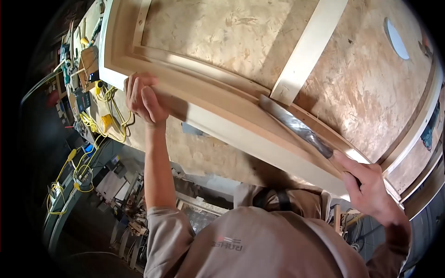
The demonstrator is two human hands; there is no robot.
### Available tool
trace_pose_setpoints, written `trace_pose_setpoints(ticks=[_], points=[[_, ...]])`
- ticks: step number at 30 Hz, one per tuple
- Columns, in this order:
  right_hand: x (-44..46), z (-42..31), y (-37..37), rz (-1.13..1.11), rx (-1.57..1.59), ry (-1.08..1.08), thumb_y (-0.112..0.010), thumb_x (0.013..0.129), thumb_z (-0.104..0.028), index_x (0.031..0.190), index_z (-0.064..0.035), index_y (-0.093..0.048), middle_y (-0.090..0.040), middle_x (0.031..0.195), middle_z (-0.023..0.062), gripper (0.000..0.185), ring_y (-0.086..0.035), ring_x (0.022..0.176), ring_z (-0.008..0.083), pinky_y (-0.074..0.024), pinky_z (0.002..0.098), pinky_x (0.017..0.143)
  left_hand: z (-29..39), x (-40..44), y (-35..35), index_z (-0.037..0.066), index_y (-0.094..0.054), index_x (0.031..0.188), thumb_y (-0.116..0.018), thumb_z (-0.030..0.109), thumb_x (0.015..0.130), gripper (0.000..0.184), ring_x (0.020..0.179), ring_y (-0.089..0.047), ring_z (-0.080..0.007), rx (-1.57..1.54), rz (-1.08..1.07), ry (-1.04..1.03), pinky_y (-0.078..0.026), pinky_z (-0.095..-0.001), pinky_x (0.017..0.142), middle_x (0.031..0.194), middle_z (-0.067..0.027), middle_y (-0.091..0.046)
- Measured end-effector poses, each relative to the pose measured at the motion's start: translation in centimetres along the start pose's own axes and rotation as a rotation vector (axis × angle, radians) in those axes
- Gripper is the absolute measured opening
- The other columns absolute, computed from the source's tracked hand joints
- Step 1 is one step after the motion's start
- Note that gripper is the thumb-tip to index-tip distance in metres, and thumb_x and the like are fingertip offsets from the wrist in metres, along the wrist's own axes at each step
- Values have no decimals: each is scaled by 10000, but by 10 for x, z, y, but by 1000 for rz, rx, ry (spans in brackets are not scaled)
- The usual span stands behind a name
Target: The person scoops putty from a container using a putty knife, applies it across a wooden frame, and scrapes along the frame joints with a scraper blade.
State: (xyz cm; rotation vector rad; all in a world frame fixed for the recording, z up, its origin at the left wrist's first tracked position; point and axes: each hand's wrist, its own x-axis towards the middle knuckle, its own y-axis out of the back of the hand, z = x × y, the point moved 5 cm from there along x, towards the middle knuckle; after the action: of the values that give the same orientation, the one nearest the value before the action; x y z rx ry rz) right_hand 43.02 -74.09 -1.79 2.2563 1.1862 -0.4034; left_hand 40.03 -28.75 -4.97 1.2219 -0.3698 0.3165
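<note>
A large wooden frame (222,109) with a curved outer edge lies across the workbench, its near rail running from upper left to lower right. My left hand (146,98) is closed on the near rail close to its left end, fingers curled over the top edge. In my right hand (364,185) is a long-bladed metal hand tool (296,126); the grip is mostly hidden by the fingers. Its wide, shiny blade points up and left, lying along the inner side of the near rail. The tip reaches the foot of a pale cross slat (308,51).
Yellow extension cords (104,120) and power tools lie left on the plywood bench (208,157). Tools and wood offcuts (127,199) crowd the area below left. An oval white piece (396,39) shows at the upper right, with more curved wooden parts (424,173) at right.
</note>
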Motion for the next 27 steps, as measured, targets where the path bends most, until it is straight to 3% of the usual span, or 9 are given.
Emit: trace_pose_setpoints(ticks=[2, 5, 8, 12, 16, 22, 23, 25, 27], points=[[24, -19, -1, -117, 53, -143, -566, 911, 79, 1349, 22, -614, -655, 758, 194, 445, -607, 586, 189, -489, 287, 602, 3, -5, 2, 18, -610, 814, -367, 295, 994, 410, 866, -603, -343, 6, -17, 14, -465, -421, 825, 884, -160, -662], [10, -8, 0, -95, 40, -146, -594, 921, 38, 1382, -43, -621, -659, 688, 203, 469, -562, 468, 201, -460, 333, 479, -2, -2, 0, 16, -603, 800, -369, 291, 993, 409, 864, -604, -339, 1, -4, 24, -469, -421, 824, 897, -168, -660], [9, -14, -1, -45, -24, -40, -602, 918, 36, 1377, -24, -619, -662, 695, 210, 463, -569, 486, 177, -455, 319, 481, -2, -2, 0, 14, -597, 798, -379, 282, 987, 394, 859, -603, -340, -16, 26, 7, -471, -424, 816, 894, -169, -655], [21, -16, -6, -88, 19, -120, -603, 905, 47, 1372, -17, -621, -682, 740, 210, 471, -594, 532, 165, -468, 313, 515, -7, -4, 1, 11, -594, 790, -411, 260, 949, 348, 860, -601, -345, 5, 52, -60, -472, -427, 813, 897, -177, -648], [30, -15, -13, 30, 1, 120, -606, 913, 39, 1378, -19, -614, -684, 730, 210, 468, -589, 511, 157, -446, 302, 495, -6, -1, 1, 4, -610, 752, -470, 304, 840, 343, 795, -570, -377, -91, 119, 43, -438, -422, 738, 853, -198, -627], [64, -39, -20, -72, 17, -43, -601, 927, 34, 1393, -62, -616, -646, 677, 179, 476, -570, 504, 119, -458, 304, 505, -16, -5, 8, -2, -645, 783, -477, 225, 889, 302, 873, -591, -354, -180, 158, 113, -467, -424, 804, 864, -187, -638], [58, -35, -20, -43, 16, -11, -604, 927, 31, 1393, -74, -617, -642, 675, 178, 477, -567, 497, 128, -454, 304, 504, -23, -2, 15, -2, -654, 817, -460, 187, 945, 300, 908, -594, -346, -125, 151, 145, -471, -425, 840, 893, -180, -649], [67, -44, -22, -33, -11, 24, -598, 926, 33, 1389, -69, -618, -633, 671, 180, 474, -575, 498, 151, -462, 304, 522, -91, 6, 27, -13, -610, 1106, -499, 198, 1009, 258, 1047, -572, -369, 47, 266, 264, -451, -435, 934, 1115, -203, -623], [80, -55, -28, -13, -6, 46, -589, 925, 38, 1388, -61, -619, -624, 661, 180, 474, -578, 498, 162, -464, 303, 530, -196, 8, 39, -23, -530, 1374, -502, 307, 1059, 457, 1243, -517, -401, 350, 233, 447, -421, -465, 1049, 1351, -249, -554]])
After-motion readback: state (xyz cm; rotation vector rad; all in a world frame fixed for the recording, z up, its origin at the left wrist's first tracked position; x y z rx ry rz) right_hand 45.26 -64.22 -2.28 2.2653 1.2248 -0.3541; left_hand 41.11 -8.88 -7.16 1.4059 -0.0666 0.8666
